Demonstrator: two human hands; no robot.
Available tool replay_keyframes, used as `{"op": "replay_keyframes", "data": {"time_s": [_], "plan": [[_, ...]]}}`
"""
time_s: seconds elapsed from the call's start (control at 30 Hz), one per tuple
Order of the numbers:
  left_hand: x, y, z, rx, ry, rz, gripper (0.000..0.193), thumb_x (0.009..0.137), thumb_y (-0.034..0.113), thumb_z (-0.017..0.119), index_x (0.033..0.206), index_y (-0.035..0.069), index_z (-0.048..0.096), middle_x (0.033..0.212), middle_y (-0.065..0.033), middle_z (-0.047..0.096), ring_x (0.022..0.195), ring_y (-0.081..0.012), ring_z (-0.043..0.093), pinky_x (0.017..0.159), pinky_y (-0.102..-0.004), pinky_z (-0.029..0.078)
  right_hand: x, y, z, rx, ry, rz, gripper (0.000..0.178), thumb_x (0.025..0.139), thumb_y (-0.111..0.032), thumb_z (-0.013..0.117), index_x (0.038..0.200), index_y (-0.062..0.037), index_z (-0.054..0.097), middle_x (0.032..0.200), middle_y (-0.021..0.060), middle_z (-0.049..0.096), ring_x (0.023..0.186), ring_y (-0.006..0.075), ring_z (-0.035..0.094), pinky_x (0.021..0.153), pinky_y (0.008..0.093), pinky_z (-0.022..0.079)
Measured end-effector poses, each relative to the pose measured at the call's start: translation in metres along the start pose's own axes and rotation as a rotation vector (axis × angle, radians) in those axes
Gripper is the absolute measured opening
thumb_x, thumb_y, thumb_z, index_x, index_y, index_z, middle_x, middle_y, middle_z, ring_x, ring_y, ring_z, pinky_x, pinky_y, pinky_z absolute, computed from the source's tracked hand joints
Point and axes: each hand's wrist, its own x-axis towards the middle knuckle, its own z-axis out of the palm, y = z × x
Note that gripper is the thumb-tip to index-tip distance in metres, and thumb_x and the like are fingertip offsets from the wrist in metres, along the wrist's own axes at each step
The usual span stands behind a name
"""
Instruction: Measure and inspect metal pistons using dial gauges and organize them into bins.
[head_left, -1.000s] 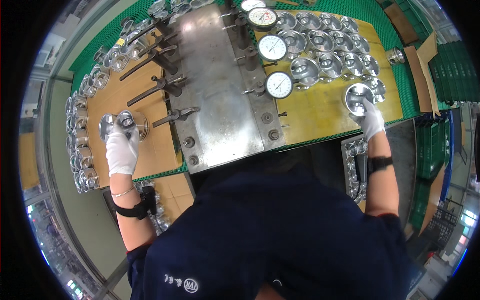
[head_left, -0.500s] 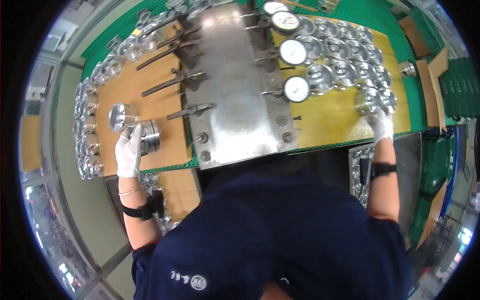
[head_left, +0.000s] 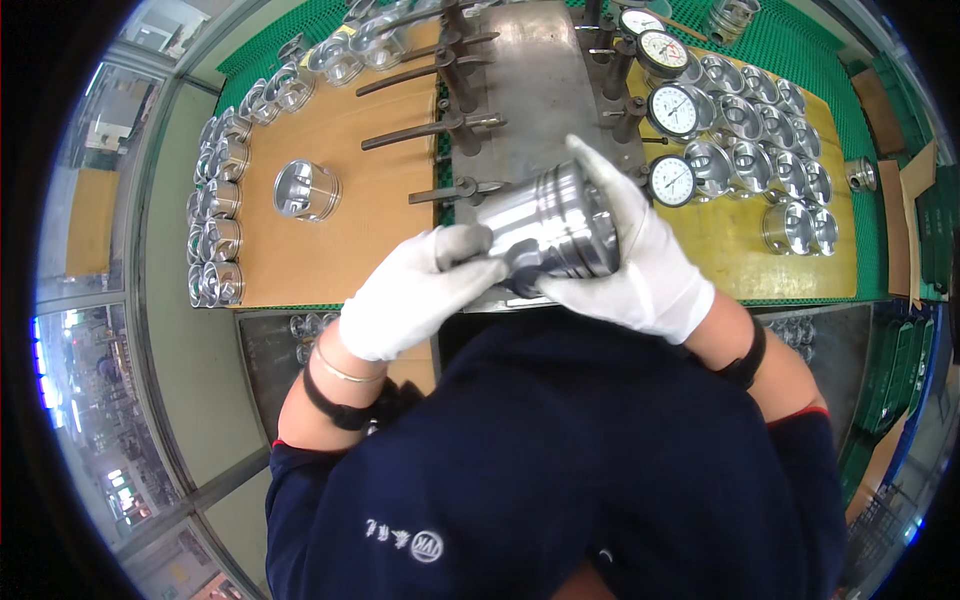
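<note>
A shiny metal piston is tilted in front of me, over the near end of the steel plate. My left hand, in a white glove, grips its lower left side with fingers and thumb. From the right, my gloved right hand wraps round the grooved end, thumb underneath and fingers over the top. Both hands are closed on this one piston, and they cover part of it. A single piston lies on the brown cardboard to the left.
Several pistons line the cardboard's left edge. Clamp levers stick out beside the steel plate. Dial gauges stand along its right side. Rows of pistons cover part of the yellow board. Green crates are at far right.
My left hand has brought a piston from the cardboard to the middle. My right hand has left the pistons on the yellow board and now holds the same piston.
</note>
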Motion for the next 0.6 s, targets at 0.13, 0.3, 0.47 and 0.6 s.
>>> {"op": "replay_keyframes", "data": {"time_s": [0.13,0.3,0.47,0.6], "plan": [[0.008,0.0,0.006,0.863,0.167,0.239,0.048,0.087,0.011,0.067,0.132,0.0,0.055,0.109,-0.0184,0.067,0.092,-0.0296,0.068,0.086,-0.037,0.054,0.013,-0.003,-0.008,-0.346,-0.148,0.033,0.083,0.072,-0.027,0.078,0.145,-0.0098,0.044,0.124,0.0192,0.056,0.108,0.0423,0.06,0.09,0.0475,0.053],[0.037,-0.01,0.026,1.04,0.35,0.58,0.084,0.07,0.025,0.084,0.141,0.006,0.044,0.133,-0.0212,0.054,0.115,-0.0413,0.057,0.097,-0.0466,0.049,0.018,0.006,0.001,-0.413,-0.102,-0.062,0.079,0.073,-0.023,0.076,0.145,-0.0113,0.044,0.128,0.0205,0.054,0.108,0.0421,0.062,0.09,0.0462,0.053],[0.056,-0.025,0.032,1.024,0.422,0.685,0.092,0.066,0.027,0.088,0.144,0.01,0.043,0.132,-0.0179,0.051,0.114,-0.0392,0.056,0.096,-0.0451,0.05,-0.01,0.005,-0.015,-0.08,-0.05,0.271,0.078,0.082,-0.025,0.073,0.148,-0.0017,0.039,0.129,0.0248,0.06,0.114,0.0377,0.063,0.097,0.0401,0.051],[0.073,-0.022,0.029,0.904,0.341,0.67,0.09,0.067,0.023,0.088,0.143,0.011,0.044,0.133,-0.0176,0.051,0.116,-0.0387,0.056,0.097,-0.0442,0.05,-0.038,0.044,-0.018,0.302,-0.295,0.697,0.087,0.087,-0.028,0.073,0.153,0.0029,0.026,0.119,0.0213,0.067,0.101,0.0235,0.07,0.087,0.0333,0.056]]}}
